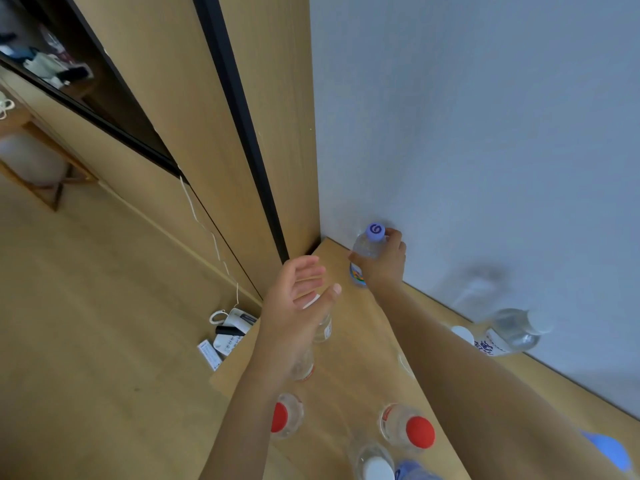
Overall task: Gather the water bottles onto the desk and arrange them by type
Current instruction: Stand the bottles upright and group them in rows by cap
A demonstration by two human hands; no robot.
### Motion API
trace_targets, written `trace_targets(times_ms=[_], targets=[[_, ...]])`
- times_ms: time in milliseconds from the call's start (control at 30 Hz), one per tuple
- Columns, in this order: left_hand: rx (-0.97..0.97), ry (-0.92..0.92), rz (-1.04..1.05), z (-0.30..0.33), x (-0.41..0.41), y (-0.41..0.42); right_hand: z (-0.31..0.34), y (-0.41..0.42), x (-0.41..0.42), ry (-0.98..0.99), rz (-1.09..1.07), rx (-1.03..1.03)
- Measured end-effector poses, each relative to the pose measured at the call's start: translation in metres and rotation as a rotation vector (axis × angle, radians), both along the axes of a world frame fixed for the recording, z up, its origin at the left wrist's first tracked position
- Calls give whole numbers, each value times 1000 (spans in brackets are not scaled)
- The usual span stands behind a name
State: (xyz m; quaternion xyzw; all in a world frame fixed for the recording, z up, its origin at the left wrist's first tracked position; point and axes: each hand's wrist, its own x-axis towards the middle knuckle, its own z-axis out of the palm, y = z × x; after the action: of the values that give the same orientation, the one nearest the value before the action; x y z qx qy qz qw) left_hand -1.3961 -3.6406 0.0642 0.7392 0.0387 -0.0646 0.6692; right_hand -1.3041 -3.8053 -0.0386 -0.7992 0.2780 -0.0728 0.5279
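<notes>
My right hand (384,263) grips a purple-capped water bottle (367,244) upright at the far corner of the wooden desk (349,341), close to the wall. My left hand (298,296) hovers open over the desk, fingers spread, above a white-capped bottle (323,329) partly hidden beneath it. Two red-capped bottles (285,415) (407,427) stand nearer to me. A white-capped bottle (374,459) and a blue one (414,471) sit at the bottom edge. More white-capped bottles (512,330) stand by the wall on the right.
The grey wall (485,133) borders the desk on the right. A wooden panel with a black strip (242,133) rises at the far corner. On the floor left of the desk lie a power strip and chargers (228,336) with a white cable. A blue object (611,452) shows at lower right.
</notes>
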Motion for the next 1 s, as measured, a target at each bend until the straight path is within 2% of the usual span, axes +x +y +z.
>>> trace_targets(times_ms=[300, 500, 667, 833, 1000], targets=[[42, 5, -2, 1, -9, -1, 25, -11, -18, -77, 43, 100], [67, -2, -63, 6, -19, -5, 106, -28, -65, -238, 224, 135], [87, -25, -199, 18, -33, -18, 173, -42, -113, -363, 315, 196], [53, -216, -381, 28, -63, -54, 210, -48, -161, -452, 291, 177], [-17, -309, -222, 33, -109, -90, 223, -56, -199, -473, 241, 66]])
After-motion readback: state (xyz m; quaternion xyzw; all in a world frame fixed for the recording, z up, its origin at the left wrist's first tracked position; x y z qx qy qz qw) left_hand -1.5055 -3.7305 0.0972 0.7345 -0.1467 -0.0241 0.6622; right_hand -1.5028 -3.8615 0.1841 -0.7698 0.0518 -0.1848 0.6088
